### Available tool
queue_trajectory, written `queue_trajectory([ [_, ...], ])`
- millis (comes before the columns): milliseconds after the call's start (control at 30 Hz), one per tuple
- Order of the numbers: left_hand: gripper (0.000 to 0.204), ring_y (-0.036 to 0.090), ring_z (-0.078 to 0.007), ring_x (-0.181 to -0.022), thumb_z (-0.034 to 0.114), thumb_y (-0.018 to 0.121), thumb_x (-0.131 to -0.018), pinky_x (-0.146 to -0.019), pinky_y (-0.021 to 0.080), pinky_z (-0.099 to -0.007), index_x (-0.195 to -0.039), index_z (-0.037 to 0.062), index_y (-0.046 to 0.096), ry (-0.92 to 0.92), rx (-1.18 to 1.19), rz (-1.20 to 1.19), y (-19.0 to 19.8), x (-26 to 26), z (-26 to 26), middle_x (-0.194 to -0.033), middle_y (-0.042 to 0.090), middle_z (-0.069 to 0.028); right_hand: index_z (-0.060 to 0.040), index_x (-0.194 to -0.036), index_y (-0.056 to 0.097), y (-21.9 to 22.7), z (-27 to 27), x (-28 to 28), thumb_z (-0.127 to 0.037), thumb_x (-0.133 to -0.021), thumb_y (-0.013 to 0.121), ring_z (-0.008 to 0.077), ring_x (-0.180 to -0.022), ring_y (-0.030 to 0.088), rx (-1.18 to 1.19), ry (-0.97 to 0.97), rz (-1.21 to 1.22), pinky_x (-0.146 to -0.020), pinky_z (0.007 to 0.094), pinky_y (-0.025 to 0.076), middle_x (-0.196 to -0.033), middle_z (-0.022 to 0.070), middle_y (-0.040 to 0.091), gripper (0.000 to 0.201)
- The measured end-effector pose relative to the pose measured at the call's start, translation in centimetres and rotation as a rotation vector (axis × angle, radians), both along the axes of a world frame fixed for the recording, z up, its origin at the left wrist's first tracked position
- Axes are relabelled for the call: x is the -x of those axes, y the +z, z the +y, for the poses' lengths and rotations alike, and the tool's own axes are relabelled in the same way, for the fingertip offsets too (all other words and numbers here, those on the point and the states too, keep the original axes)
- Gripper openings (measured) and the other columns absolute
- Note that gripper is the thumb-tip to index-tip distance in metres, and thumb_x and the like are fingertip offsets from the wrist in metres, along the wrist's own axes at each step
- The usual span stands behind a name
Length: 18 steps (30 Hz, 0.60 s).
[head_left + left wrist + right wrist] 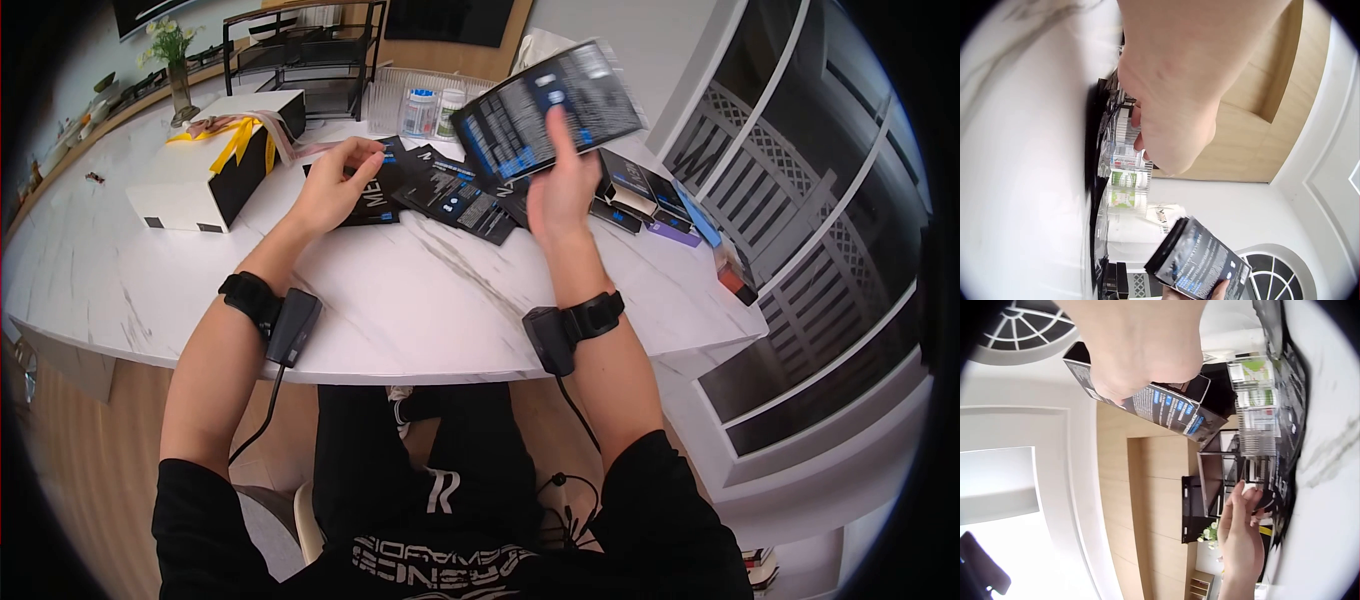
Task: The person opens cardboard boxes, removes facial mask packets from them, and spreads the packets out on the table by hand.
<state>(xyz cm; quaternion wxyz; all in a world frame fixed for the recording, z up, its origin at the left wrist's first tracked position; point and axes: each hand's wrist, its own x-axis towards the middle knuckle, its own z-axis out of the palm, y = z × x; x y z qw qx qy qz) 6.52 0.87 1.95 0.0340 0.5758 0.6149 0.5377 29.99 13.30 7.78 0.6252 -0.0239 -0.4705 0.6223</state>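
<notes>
My right hand (566, 190) holds up a black box (550, 110) with white and blue print, thumb across its printed face. In the right wrist view, the end of this box (1166, 409) shows loose flaps and a dark inside. My left hand (338, 185) is over the left end of several flat black packets (455, 197) fanned on the table, its fingers loosely bent near the leftmost packet (377, 195). The right wrist view shows that left hand (1241, 534) from the side, thumb and fingers apart.
Left of the packets stands a white box (190, 185) with yellow and pink ribbons (240, 135). Behind are a clear ribbed bin (385, 100) with bottles (420, 112) and a black rack (310, 65). More small boxes (640, 190) lie to the right, near the marble table's edge (450, 376).
</notes>
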Motion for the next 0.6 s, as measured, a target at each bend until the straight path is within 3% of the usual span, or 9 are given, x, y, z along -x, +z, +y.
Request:
queue_trajectory([
  [100, 0.03, 0.063, -0.018, -0.089, 0.025, 0.062, -0.096, -0.079, 0.048, -0.0307, -0.115, 0.0018, 0.062, 0.022, -0.046, 0.043, 0.4, -0.5, -0.5, -0.094, 0.068, -0.0082, 0.0025, -0.117, 0.059, 2.1, -0.8, -1.6, -0.014, -0.092, 0.068, 0.0149, -0.103, 0.06, -0.11, -0.135, 0.266, -0.091, 0.032, 0.049, -0.117, 0.008, 0.062, 0.031],
  [200, 0.029, 0.06, -0.0132, -0.093, 0.025, 0.061, -0.098, -0.079, 0.047, -0.028, -0.118, 0.0042, 0.061, 0.025, 0.018, 0.11, 0.4, -0.5, -0.5, -0.099, 0.065, -0.0046, 0.0039, -0.116, 0.06, 1.7, -0.7, -1.5, -0.01, -0.089, 0.072, 0.0153, -0.101, 0.061, -0.125, -0.268, 0.28, -0.089, 0.0323, 0.051, -0.117, 0.0082, 0.063, 0.033],
  [333, 0.03, 0.058, -0.0107, -0.09, 0.024, 0.061, -0.097, -0.079, 0.046, -0.0272, -0.119, 0.0049, 0.06, 0.02, 0.044, 0.117, 0.3, -0.7, -0.2, -0.094, 0.063, -0.0014, 0.0039, -0.111, 0.063, -1.4, 0.0, 1.3, -0.009, -0.083, 0.078, 0.0138, -0.096, 0.061, -0.113, -0.071, -0.13, -0.087, 0.0269, 0.048, -0.109, 0.0076, 0.066, 0.035],
  [467, 0.031, 0.058, -0.0097, -0.09, 0.023, 0.062, -0.097, -0.079, 0.045, -0.0269, -0.122, 0.0046, 0.059, 0.072, 0.036, 0.157, 0.7, -0.4, -0.6, -0.092, 0.063, -0.0001, 0.0034, -0.112, 0.062, -0.9, -0.3, 1.2, -0.009, -0.084, 0.077, 0.0123, -0.094, 0.061, -0.121, -0.055, -0.027, -0.087, 0.0265, 0.048, -0.109, 0.0071, 0.066, 0.034],
  [600, 0.046, 0.061, -0.0173, -0.098, 0.031, 0.069, -0.09, -0.084, 0.047, -0.0317, -0.127, 0.0054, 0.057, 0.022, -0.031, 0.145, 0.8, -1.5, -1.0, -0.103, 0.067, -0.0076, 0.003, -0.12, 0.057, -1.4, -0.1, 1.2, -0.013, -0.09, 0.07, 0.0146, -0.103, 0.06, -0.044, 0.037, -0.054, -0.091, 0.0308, 0.047, -0.115, 0.0072, 0.063, 0.036],
])
